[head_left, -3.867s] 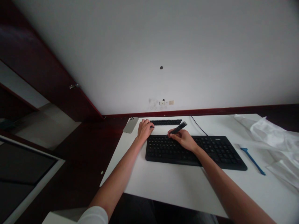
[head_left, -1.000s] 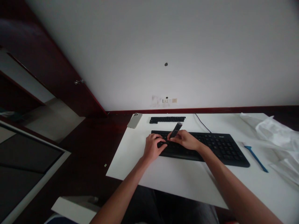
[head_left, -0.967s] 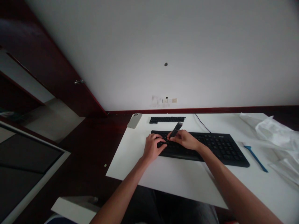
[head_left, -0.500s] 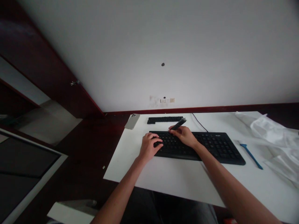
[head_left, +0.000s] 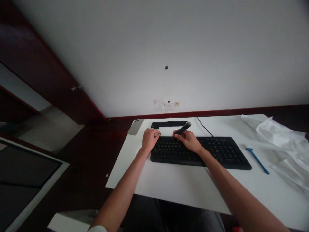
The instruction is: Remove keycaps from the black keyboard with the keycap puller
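A black keyboard [head_left: 224,153] lies across the white table. My right hand [head_left: 190,140] is closed around a dark pen-like tool [head_left: 183,128], whose far end points up and right, and rests over the keyboard's upper middle. At the keyboard's upper left corner, my left hand [head_left: 150,139] is closed, thumb and fingers together; whether a small dark piece is between the fingertips cannot be made out. Just behind that hand lies a row of small black keycaps [head_left: 170,123], the nearest of them close to its fingers.
A phone [head_left: 135,126] lies at the table's back left corner. Right of the keyboard is a blue brush-like tool [head_left: 257,161], with crumpled white sheeting [head_left: 285,135] beyond it. The keyboard's cable [head_left: 205,127] runs off the back edge.
My left hand has moved from over the keyboard's left keys up and back to its corner near the keycap row, its fingers drawing together. My right hand has kept its place with the tool.
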### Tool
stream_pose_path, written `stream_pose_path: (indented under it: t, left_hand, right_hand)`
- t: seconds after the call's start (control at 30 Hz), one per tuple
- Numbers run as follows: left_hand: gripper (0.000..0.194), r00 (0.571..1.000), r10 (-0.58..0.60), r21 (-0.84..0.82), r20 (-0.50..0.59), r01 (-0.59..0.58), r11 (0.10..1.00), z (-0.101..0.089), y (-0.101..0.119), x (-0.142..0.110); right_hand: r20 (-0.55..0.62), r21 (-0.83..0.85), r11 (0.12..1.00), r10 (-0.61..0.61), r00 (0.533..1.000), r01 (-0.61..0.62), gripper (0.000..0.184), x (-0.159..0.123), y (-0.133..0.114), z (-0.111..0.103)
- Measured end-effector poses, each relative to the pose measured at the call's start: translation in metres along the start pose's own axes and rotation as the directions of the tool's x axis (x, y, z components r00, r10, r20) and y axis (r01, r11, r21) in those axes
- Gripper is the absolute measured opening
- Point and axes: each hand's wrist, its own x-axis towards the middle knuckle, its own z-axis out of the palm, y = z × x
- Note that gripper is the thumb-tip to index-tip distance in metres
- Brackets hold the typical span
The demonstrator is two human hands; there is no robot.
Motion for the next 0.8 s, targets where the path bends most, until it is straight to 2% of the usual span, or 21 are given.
stream_pose_path:
  t: [0.17,0.37,0.8]
  left_hand:
    - [0.011,0.993,0.072,0.121,0.096,-0.083,0.989,0.009,-0.01,0.028]
    - [0.009,0.988,0.099,0.146,0.123,-0.117,0.982,0.016,-0.012,0.04]
    - [0.009,0.99,0.091,-0.034,0.105,-0.087,0.996,0.021,-0.019,0.038]
  right_hand:
    - [0.007,0.038,0.999,0.022,1.0,-0.022,0.034,0.001,0.002,0.0]
    - [0.004,0.021,0.999,0.027,1.0,-0.027,0.034,0.002,0.007,0.001]
    - [0.013,0.041,0.999,0.002,1.0,-0.002,0.033,0.002,0.011,0.001]
